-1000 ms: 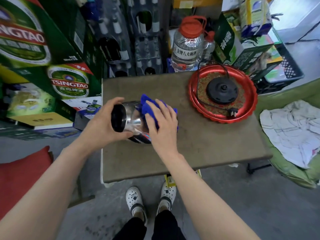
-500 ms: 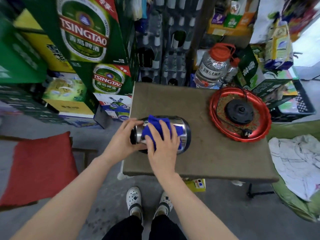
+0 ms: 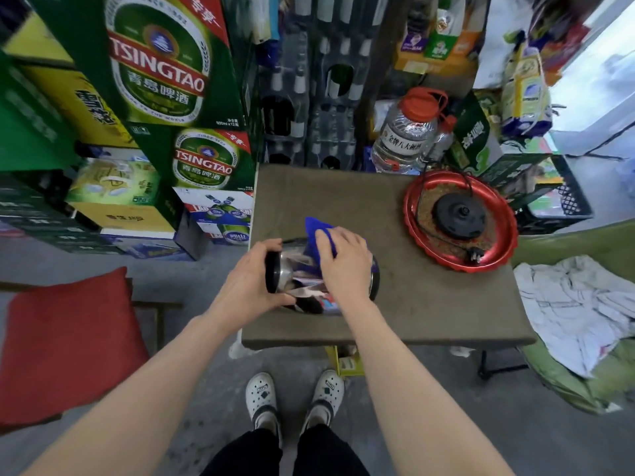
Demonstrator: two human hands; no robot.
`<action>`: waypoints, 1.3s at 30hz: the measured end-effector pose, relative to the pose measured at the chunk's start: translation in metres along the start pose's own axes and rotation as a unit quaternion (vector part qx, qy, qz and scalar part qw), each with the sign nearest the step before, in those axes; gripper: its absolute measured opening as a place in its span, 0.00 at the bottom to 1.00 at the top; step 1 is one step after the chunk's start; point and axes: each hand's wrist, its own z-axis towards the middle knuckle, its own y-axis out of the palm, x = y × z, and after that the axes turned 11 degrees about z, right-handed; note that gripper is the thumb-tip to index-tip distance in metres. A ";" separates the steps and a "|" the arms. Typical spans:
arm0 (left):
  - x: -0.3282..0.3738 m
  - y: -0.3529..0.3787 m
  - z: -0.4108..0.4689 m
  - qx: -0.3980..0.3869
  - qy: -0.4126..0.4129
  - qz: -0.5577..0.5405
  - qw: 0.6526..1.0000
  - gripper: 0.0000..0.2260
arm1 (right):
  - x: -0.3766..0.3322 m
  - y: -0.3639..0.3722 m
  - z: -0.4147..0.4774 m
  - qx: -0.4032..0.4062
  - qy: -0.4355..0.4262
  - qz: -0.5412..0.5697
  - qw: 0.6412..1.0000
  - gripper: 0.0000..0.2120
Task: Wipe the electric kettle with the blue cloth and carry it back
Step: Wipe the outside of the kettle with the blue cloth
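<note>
The shiny steel electric kettle (image 3: 295,273) lies on its side near the front left corner of the brown table (image 3: 429,304). My left hand (image 3: 254,283) grips its black end at the left. My right hand (image 3: 343,266) presses the blue cloth (image 3: 314,235) onto the kettle's upper side; the cloth pokes out beyond my fingers. My right hand hides much of the kettle body. The kettle's black base (image 3: 460,211) with its cord sits in a red round tray (image 3: 415,231) at the table's right rear.
Green beer cartons (image 3: 202,159) are stacked close to the table's left. A large clear bottle with a red cap (image 3: 405,135) stands behind. A black crate (image 3: 556,201) and a white cloth (image 3: 577,304) lie right. A red cushion (image 3: 65,338) is at lower left.
My right hand has slid the blue cloth over the kettle's body while my left hand kept hold of its end. The camera view tilted up and shifted.
</note>
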 end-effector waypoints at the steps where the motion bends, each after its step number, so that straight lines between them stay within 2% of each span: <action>1: 0.003 0.001 0.001 -0.004 0.002 0.011 1.000 0.40 | 0.000 -0.004 0.004 0.007 0.059 -0.021 0.998 0.22; 2: 0.005 0.002 0.002 -0.006 0.005 0.019 1.000 0.41 | -0.005 -0.003 0.004 -0.004 0.080 -0.041 0.996 0.22; 5: 0.007 0.002 0.006 0.004 -0.004 -0.002 1.000 0.42 | -0.023 0.009 -0.015 -0.103 -0.053 -0.032 0.993 0.20; 7: 0.003 -0.001 0.005 0.002 -0.015 -0.003 1.000 0.42 | -0.016 0.004 -0.009 -0.130 -0.075 -0.003 0.989 0.22; 8: 0.003 -0.002 0.005 -0.004 -0.013 0.004 1.000 0.42 | -0.009 -0.004 0.001 -0.105 -0.040 0.001 0.994 0.23; 11: 0.011 -0.001 0.006 -0.023 0.000 0.038 0.999 0.43 | 0.010 -0.022 0.023 -0.042 0.159 -0.025 0.986 0.21; 12: 0.015 0.000 0.007 -0.026 0.003 0.044 0.999 0.43 | 0.008 -0.023 0.022 -0.040 0.169 -0.028 0.984 0.21; 13: 0.018 0.000 0.010 -0.025 0.002 0.045 0.999 0.43 | 0.004 -0.019 0.018 -0.050 0.138 -0.020 0.989 0.21; 16: 0.024 -0.003 0.021 -0.009 -0.023 0.037 0.999 0.41 | 0.000 -0.012 -0.003 -0.057 -0.042 0.019 0.997 0.21; 17: 0.025 -0.005 0.025 -0.009 -0.035 0.037 0.999 0.40 | 0.010 -0.015 -0.001 -0.031 -0.051 0.035 0.998 0.20; 19: 0.028 -0.010 0.034 -0.014 -0.050 0.041 0.998 0.39 | 0.036 -0.028 0.012 0.029 0.051 0.090 0.994 0.19; 21: 0.038 -0.012 0.045 -0.010 -0.041 0.055 0.998 0.37 | 0.058 -0.039 0.025 0.065 0.187 0.144 0.969 0.19; 22: 0.045 -0.010 0.052 -0.006 -0.035 0.067 0.997 0.36 | 0.060 -0.038 0.027 0.079 0.216 0.148 0.962 0.19; 23: 0.052 -0.007 0.061 -0.003 -0.034 0.081 0.996 0.36 | 0.055 -0.033 0.026 0.087 0.211 0.139 0.964 0.19; 27: 0.082 0.007 0.098 -0.004 -0.080 0.130 0.988 0.34 | 0.028 -0.008 0.005 0.072 0.026 0.106 0.991 0.20; 28: 0.086 0.008 0.107 -0.017 -0.092 0.135 0.986 0.35 | 0.032 -0.009 0.007 0.075 0.022 0.126 0.989 0.20; 32: 0.103 0.015 0.137 -0.111 -0.038 0.197 0.973 0.45 | 0.070 -0.028 0.047 0.102 0.145 0.251 0.952 0.19; 34: 0.116 0.027 0.147 -0.130 -0.035 0.210 0.968 0.46 | 0.084 -0.037 0.065 0.092 0.184 0.289 0.935 0.18; 36: 0.127 0.040 0.156 -0.118 -0.039 0.220 0.968 0.44 | 0.093 -0.043 0.075 0.082 0.194 0.314 0.926 0.18; 39: 0.134 0.054 0.166 -0.086 -0.023 0.246 0.965 0.43 | 0.105 -0.045 0.080 0.082 0.158 0.321 0.930 0.18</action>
